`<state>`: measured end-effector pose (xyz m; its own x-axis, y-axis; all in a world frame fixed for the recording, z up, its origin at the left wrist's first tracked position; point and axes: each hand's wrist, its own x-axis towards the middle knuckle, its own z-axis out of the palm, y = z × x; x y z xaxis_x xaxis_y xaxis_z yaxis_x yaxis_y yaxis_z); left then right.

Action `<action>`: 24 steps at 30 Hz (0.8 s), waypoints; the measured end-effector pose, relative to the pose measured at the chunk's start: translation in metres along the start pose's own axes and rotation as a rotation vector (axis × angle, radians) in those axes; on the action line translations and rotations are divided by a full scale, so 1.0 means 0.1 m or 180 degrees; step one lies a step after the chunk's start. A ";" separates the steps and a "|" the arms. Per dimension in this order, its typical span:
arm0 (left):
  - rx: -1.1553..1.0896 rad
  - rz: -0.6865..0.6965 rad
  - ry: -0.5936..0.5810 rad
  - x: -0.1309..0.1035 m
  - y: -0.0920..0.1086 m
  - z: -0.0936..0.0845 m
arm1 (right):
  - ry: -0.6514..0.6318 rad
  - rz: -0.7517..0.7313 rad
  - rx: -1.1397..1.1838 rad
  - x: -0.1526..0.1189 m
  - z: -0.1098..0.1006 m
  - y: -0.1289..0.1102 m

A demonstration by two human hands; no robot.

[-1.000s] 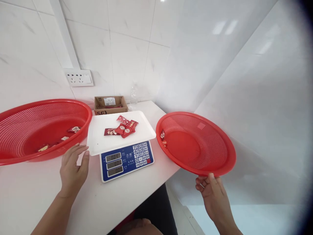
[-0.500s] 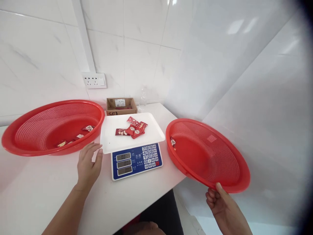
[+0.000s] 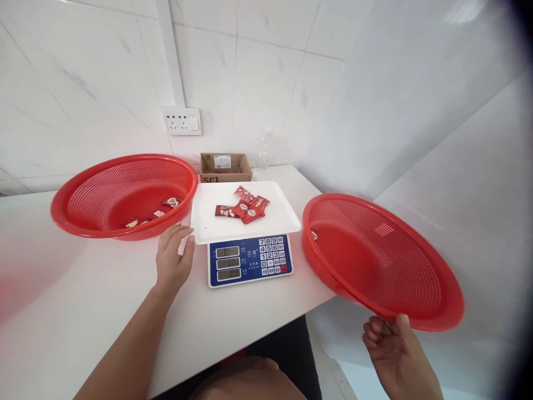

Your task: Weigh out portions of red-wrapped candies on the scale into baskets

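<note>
My right hand [image 3: 397, 350] pinches the near rim of the right-hand red plastic basket [image 3: 345, 253], thumb on top and fingers curled underneath. The basket overhangs the table's right edge, and a small wrapped packet [image 3: 314, 236] shows at its left side. My left hand [image 3: 175, 258] is open at the near left corner of the white tray [image 3: 216, 230], fingertips at its edge; whether they touch cannot be told. Several red wrapped packets [image 3: 247, 210] lie in a cluster on the tray, which sits atop a blue-fronted digital scale [image 3: 251, 261].
Another red basket [image 3: 125, 161] stands on the left, holding several small packets [image 3: 170, 201]. Behind the tray are an open cardboard box [image 3: 227, 178] and a clear plastic bottle [image 3: 262, 150]. A socket panel [image 3: 182, 121] is on the tiled wall. The white table [image 3: 112, 283] ends close to my body.
The view has shifted, so the scale, baskets and box all appear farther right and mostly slightly higher. My right hand keeps its hold on the basket rim; my left hand stays beside the tray.
</note>
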<state>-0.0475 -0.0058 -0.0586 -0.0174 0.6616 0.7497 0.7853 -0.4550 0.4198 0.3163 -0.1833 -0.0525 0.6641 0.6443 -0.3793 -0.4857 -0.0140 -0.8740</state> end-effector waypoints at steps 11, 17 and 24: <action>-0.0044 0.0039 0.0106 0.02 0.02 -0.01 | -0.1254 -0.0216 -0.1563 -0.14 0.32 0.41; 0.0137 0.0025 0.0367 0.15 0.01 -0.08 | -0.2249 -0.1247 -0.2737 -0.13 0.78 0.67; 0.1068 -0.0533 -0.0687 0.39 -0.28 -0.35 | -0.2688 -0.1593 -0.2953 0.01 0.93 0.88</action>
<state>-0.0922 0.0122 -0.0228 -0.0599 0.8355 0.5462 0.9410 -0.1353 0.3102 0.2213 -0.1123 -0.1015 -0.0575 0.9973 0.0457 0.4866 0.0680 -0.8710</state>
